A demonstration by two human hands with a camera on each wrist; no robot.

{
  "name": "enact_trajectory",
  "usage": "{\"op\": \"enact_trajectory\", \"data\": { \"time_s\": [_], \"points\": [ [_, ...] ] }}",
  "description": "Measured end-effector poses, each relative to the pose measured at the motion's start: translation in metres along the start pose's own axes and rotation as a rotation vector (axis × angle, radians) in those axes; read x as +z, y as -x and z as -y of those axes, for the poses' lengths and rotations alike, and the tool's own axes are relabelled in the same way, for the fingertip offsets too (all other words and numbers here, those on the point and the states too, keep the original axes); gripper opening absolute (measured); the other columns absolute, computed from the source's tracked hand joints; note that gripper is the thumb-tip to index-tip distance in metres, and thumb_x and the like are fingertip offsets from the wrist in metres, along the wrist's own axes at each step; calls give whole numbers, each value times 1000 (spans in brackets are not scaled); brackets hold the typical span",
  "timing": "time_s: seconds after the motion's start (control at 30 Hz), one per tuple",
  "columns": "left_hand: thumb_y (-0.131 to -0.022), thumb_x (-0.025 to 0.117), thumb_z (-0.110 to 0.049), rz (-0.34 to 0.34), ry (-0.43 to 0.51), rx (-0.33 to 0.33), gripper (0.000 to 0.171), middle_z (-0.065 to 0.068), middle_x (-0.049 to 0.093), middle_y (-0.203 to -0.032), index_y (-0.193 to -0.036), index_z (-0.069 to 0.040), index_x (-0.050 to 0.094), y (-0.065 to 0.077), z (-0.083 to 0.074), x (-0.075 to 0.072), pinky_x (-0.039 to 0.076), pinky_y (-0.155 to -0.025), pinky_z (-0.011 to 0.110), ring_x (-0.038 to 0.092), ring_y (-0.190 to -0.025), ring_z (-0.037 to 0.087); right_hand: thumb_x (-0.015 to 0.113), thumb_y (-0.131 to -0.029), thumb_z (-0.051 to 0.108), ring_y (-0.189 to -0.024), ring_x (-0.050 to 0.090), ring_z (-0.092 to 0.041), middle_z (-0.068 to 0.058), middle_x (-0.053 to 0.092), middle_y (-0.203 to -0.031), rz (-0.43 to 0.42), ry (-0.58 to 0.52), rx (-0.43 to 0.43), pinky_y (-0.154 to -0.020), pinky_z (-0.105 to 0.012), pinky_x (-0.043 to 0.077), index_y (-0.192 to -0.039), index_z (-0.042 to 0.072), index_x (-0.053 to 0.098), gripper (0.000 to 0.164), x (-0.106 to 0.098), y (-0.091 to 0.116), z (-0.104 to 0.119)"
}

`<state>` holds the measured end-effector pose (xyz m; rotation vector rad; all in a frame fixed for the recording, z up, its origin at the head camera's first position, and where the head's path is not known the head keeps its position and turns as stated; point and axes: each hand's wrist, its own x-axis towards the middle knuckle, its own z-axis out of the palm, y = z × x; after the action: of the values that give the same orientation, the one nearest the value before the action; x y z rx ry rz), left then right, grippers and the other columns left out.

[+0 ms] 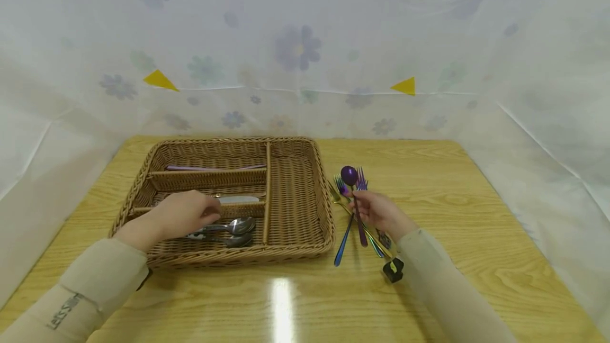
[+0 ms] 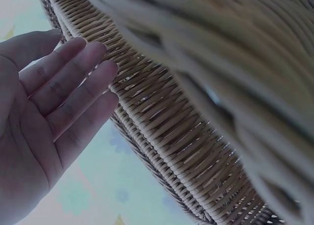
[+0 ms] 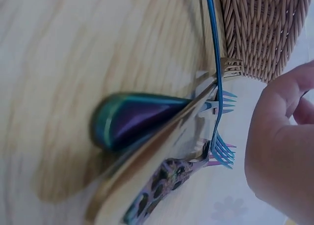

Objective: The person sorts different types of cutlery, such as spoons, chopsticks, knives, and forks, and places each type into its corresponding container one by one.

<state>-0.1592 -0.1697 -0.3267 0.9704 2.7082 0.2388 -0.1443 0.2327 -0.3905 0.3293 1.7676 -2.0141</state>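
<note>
My right hand [image 1: 378,211] pinches the handle of a purple spoon [image 1: 349,175], bowl up, over a loose pile of forks. In the right wrist view, that hand [image 3: 282,141] shows at the right edge, near the blue fork [image 3: 218,63] and a fork with a patterned handle [image 3: 164,185]. The pile also has a purple fork [image 1: 361,178] and a gold fork [image 1: 367,231]. Over the front left compartment of the wicker basket [image 1: 295,250] hovers my left hand [image 1: 183,211], its fingers loosely extended in the left wrist view. Metal spoons [image 1: 242,225] lie just below it.
A silver knife [image 1: 238,200] lies in the basket's middle compartment, and purple utensils [image 1: 205,168] lie in the back one. Wicker dividers [image 1: 268,189] separate the sections. The wooden table [image 1: 429,173] is bounded by flowered white curtains [image 1: 300,113] at the back and sides.
</note>
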Motion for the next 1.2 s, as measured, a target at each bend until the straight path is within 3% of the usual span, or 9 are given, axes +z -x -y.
{"op": "enact_trajectory", "data": {
  "time_s": [0.17,0.37,0.6,0.8,0.93,1.2],
  "points": [
    [-92,59,-21,-5,11,18,19,-1,70,-91,-104,-11,68,-1,-2,-1,53,-65,34,63,-73,9,37,-101,17,-57,57,-2,6,64,-68,47,-56,-6,-58,-13,49,-103,5,55,21,1,2,4],
    [-92,58,-21,-11,22,34,18,0,70,-93,-105,-11,68,-3,-5,-2,54,-68,35,65,-75,10,37,-101,16,-59,60,-4,7,62,-66,83,-58,-21,-61,-15,51,-85,13,59,28,4,4,9],
    [-93,58,-21,-8,27,23,20,0,70,-93,-106,-11,68,-5,-10,-4,54,-68,35,65,-76,10,37,-102,15,-63,61,-5,7,63,-68,94,-43,-37,-65,-16,51,-85,16,62,30,12,8,15],
    [-93,57,-25,-56,18,9,20,-2,70,-91,-103,-12,69,-8,-15,-3,54,-65,34,64,-73,9,38,-101,16,-67,62,-5,7,66,-72,127,-5,-67,-67,-18,51,-91,14,62,26,24,8,19],
    [-94,56,-27,-78,15,19,20,-4,70,-87,-100,-15,70,-14,-18,-3,53,-62,32,62,-69,6,38,-101,17,-70,63,-5,8,66,-73,129,29,-82,-70,-19,52,-99,10,55,19,37,7,22],
    [-94,56,-29,-99,23,48,22,-2,70,-88,-101,-14,70,-30,-38,0,50,-57,27,61,-68,5,36,-101,22,-67,62,-8,4,64,-73,124,21,-48,-65,-19,52,-96,11,55,22,69,0,31]
  ]
}}
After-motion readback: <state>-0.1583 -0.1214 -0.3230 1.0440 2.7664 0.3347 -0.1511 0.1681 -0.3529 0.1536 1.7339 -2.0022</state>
